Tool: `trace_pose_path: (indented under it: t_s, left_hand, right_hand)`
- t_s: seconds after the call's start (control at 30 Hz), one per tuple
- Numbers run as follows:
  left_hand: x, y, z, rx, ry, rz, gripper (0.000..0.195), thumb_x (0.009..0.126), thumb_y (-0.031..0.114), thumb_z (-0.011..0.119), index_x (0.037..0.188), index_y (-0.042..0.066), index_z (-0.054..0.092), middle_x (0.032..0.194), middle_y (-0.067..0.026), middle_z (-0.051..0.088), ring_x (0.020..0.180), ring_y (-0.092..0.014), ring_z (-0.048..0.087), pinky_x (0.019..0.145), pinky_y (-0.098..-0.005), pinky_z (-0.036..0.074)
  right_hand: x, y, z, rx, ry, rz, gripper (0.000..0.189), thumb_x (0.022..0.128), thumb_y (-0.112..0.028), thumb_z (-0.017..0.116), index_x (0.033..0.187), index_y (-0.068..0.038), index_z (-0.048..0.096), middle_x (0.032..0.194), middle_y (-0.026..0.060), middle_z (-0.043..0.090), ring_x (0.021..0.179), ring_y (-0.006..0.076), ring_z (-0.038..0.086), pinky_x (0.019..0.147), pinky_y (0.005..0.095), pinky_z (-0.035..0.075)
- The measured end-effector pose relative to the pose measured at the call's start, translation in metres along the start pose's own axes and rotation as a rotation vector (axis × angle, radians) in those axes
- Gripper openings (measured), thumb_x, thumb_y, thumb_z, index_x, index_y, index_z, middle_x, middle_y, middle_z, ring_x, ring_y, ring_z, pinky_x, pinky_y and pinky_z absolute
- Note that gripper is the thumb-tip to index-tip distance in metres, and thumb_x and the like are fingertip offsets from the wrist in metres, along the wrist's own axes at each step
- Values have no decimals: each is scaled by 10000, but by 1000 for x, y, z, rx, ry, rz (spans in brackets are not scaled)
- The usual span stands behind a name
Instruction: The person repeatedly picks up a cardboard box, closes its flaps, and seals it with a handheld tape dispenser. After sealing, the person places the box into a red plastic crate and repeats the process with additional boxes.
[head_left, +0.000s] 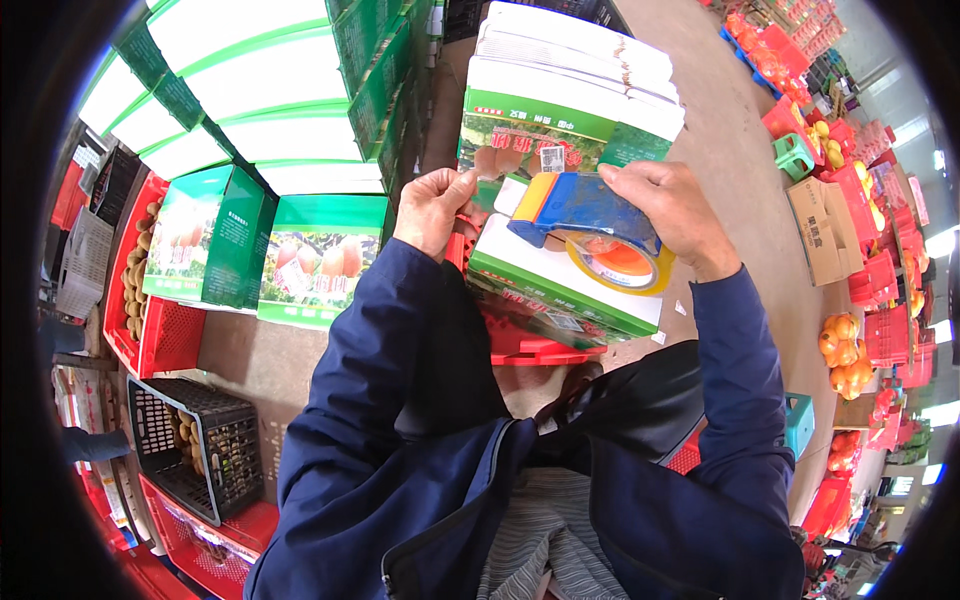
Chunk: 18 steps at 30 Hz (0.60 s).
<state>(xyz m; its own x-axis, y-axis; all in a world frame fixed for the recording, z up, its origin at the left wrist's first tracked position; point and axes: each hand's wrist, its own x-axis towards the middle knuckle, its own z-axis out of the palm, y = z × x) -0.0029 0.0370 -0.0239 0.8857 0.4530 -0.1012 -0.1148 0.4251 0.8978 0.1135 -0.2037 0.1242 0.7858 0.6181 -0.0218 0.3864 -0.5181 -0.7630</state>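
Note:
My right hand (679, 214) grips a blue tape dispenser (592, 202) with a yellow-orange front part. A roll of clear tape with an orange core (619, 262) sits in it. The dispenser is over the white top of a green-and-white printed carton (547, 266), which stands on a red plastic crate (536, 341). At the carton's far left corner is my left hand (439, 210), its thumb and forefinger pinched together; whether tape is between them cannot be told. Beyond both hands lies a stack of flat printed cartons (570, 82).
Stacked green-and-white cartons (262, 82) stand at upper left, with two printed boxes (319, 255) below. Brown fruit fills a red crate (176, 330) and partly a black crate (217, 442). At right are an open cardboard box (821, 232) and bagged orange fruit (844, 352). Another person's sleeve (94, 444) shows at far left.

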Motion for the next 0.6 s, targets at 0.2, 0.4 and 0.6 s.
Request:
trace_pose_path:
  t_s: [0.2, 0.4, 0.6]
  left_hand:
    - [3, -31, -16, -15, -7, -161, 298, 1036, 255, 674, 809, 67, 627, 683, -35, 627, 538, -110, 581, 459, -252, 460]
    - [14, -59, -18, 413, -25, 120, 335, 1019, 250, 701, 811, -11, 676, 670, -37, 636, 610, -79, 511, 563, -300, 429]
    - [18, -64, -27, 897, -39, 170, 273, 978, 301, 721, 1046, 37, 726, 844, -180, 715, 805, -288, 714, 752, -416, 550]
  right_hand:
    - [3, 1, 3, -47, -5, -65, 518, 955, -417, 701, 899, 96, 742, 740, 125, 704, 661, 148, 634, 624, 317, 500]
    - [-2, 4, 3, -10, 34, -59, 513, 958, -416, 703, 896, 91, 745, 716, 108, 687, 657, 134, 623, 619, 312, 494]
    - [-5, 9, 0, 43, 27, -46, 515, 958, -424, 708, 896, 86, 743, 731, 90, 682, 670, 128, 603, 628, 302, 485]
